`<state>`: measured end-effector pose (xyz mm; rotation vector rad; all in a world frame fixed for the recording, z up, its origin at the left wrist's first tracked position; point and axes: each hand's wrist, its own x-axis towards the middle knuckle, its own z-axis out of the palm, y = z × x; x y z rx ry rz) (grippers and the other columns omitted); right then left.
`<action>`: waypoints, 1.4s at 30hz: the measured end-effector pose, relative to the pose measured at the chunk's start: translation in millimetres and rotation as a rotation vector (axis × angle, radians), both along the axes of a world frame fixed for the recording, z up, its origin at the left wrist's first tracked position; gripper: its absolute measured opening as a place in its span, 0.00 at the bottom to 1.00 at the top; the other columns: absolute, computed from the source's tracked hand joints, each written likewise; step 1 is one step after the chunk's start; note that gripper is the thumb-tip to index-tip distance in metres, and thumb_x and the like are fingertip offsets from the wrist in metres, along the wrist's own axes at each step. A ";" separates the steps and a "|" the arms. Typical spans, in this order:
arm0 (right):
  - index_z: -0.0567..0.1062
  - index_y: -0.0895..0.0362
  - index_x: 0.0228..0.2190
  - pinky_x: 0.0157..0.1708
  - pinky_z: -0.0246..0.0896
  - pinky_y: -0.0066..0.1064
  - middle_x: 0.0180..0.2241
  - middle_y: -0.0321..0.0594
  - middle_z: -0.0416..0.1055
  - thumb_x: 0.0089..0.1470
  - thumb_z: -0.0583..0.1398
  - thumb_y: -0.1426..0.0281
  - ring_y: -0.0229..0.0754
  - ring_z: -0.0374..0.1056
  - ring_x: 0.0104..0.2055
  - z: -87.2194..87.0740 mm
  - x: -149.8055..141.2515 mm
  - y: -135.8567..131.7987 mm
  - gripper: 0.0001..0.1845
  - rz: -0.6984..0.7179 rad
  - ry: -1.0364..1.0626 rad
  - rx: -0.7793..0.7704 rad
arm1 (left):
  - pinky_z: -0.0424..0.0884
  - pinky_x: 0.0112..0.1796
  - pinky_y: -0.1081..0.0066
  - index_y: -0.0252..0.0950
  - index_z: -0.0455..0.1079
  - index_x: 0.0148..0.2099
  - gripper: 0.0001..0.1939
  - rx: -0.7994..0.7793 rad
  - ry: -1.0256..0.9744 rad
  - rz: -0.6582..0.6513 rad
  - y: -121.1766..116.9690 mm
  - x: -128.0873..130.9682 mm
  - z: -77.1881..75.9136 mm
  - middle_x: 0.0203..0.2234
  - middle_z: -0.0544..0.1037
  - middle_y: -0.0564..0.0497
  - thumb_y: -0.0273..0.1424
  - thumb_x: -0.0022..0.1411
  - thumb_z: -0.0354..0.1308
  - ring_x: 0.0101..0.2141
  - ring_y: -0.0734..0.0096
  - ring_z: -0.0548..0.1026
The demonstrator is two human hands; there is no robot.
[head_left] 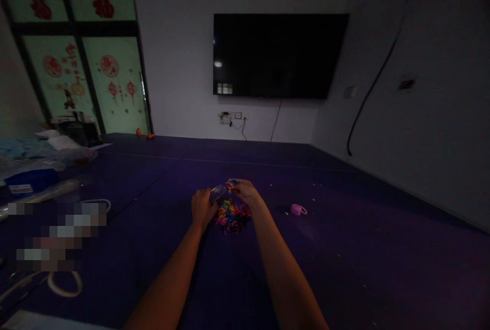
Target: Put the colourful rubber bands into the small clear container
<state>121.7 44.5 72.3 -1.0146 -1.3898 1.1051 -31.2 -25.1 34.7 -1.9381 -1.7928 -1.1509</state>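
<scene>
In the head view my left hand (202,208) is closed around a small clear plastic container (218,192), tilted with one end toward my right hand. My right hand (244,190) pinches a bunch of small colourful elastic bands (231,184) close to that end of the container. Below both hands, a loose pile of similar bands (233,217) in yellow, pink, red, blue and black lies on the purple tabletop (229,279). Off to the right sits a pink cap with a loop (296,209), touched by neither hand.
At the left are a blue box (31,181), clear plastic bags (76,155) and a pale cable (64,294) beside a blurred-out patch. Small white specks dot the right side of the table. A dark television (279,57) hangs on the wall behind.
</scene>
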 end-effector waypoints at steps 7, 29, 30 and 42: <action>0.75 0.59 0.29 0.32 0.67 0.28 0.28 0.41 0.76 0.39 0.61 0.74 0.40 0.72 0.31 5.3 -12.2 1.2 0.09 -0.055 0.117 0.063 | 0.64 0.40 0.63 0.36 0.69 0.47 0.19 -0.001 0.034 0.024 -1.4 3.8 -0.6 0.36 0.76 0.44 0.28 0.51 0.55 0.40 0.56 0.71; 0.79 0.58 0.26 0.31 0.64 0.26 0.27 0.38 0.76 0.38 0.60 0.80 0.37 0.70 0.28 4.8 -11.5 -1.4 0.10 -0.043 -0.312 0.255 | 0.60 0.38 0.66 0.38 0.71 0.42 0.13 -0.193 0.095 0.089 -11.0 7.2 15.6 0.32 0.77 0.47 0.33 0.53 0.53 0.38 0.59 0.72; 0.79 0.58 0.26 0.30 0.63 0.25 0.26 0.38 0.76 0.38 0.61 0.80 0.37 0.70 0.28 5.7 -9.7 -2.3 0.11 -0.040 -0.338 0.255 | 0.60 0.38 0.66 0.38 0.71 0.42 0.14 -0.199 0.100 0.091 -11.0 7.4 15.4 0.32 0.77 0.47 0.33 0.53 0.53 0.39 0.59 0.72; 0.80 0.59 0.23 0.27 0.59 0.24 0.24 0.39 0.76 0.32 0.64 0.82 0.39 0.69 0.27 17.7 6.2 -11.7 0.11 -0.070 -0.579 0.263 | 0.60 0.41 0.64 0.40 0.69 0.48 0.19 -0.163 0.143 0.000 -6.6 6.2 6.2 0.40 0.76 0.47 0.30 0.52 0.54 0.43 0.58 0.70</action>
